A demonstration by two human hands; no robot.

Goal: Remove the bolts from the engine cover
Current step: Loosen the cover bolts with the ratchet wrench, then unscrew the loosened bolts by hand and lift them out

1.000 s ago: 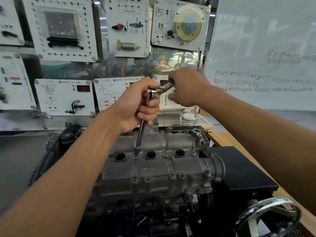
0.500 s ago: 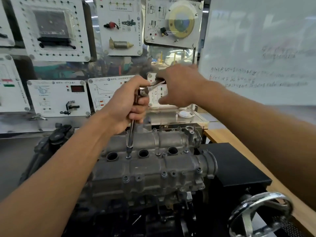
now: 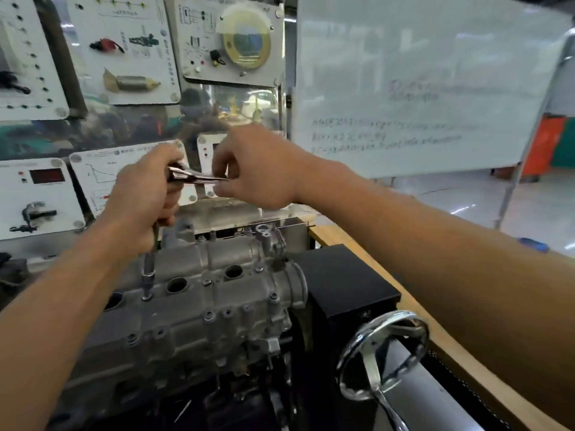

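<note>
Your left forearm cuts off the near-left of the engine cover [image 3: 217, 293], and the socket [image 3: 146, 294] hides whatever it sits on. Your left hand [image 3: 146, 200] wraps its grip around the ratchet [image 3: 193, 177] head and the top of the upright extension bar [image 3: 148, 269]. Your right hand [image 3: 258, 169] pinches the handle's tip, its fingers blurred. 2 round wells in the cover show only darkness, and a 3rd is half hidden. Bolts [image 3: 209, 315] sit along the cover's front.
</note>
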